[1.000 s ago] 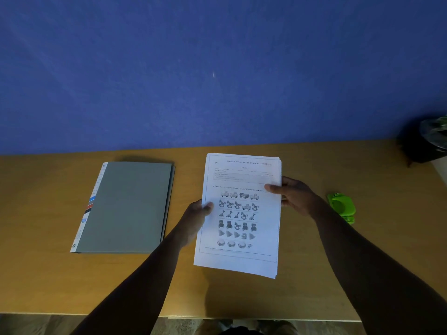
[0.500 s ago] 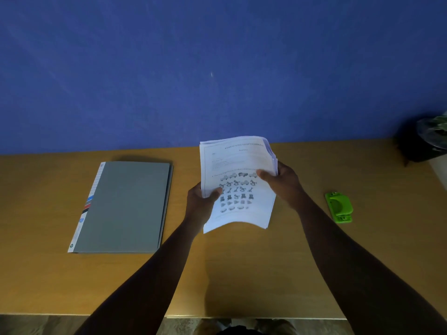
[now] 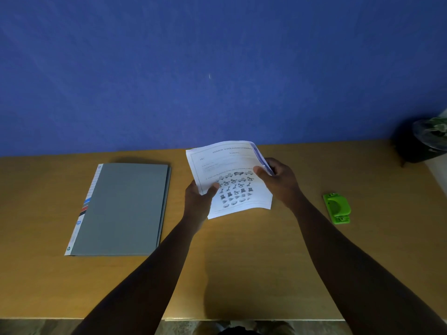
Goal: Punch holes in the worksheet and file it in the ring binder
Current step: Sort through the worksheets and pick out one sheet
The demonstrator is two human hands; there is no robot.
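A white worksheet stack (image 3: pixel 229 176), printed with rows of small toy pictures, is held up off the table and tilted, its top edge curling back. My left hand (image 3: pixel 199 201) pinches its left edge with the thumb on the front. My right hand (image 3: pixel 278 180) grips its right edge. A closed grey ring binder (image 3: pixel 123 209) lies flat on the wooden table (image 3: pixel 242 274), to the left of my hands. A small green hole punch (image 3: pixel 336 208) sits on the table to the right of my right forearm.
A blue wall rises behind the table. A dark pot with a plant (image 3: pixel 425 141) stands at the far right corner. The table's front edge runs along the bottom, with floor below it.
The worksheet stack lay flat on the table a second ago. Both hands have lifted it, tilted it up and drawn it slightly back from the table surface.
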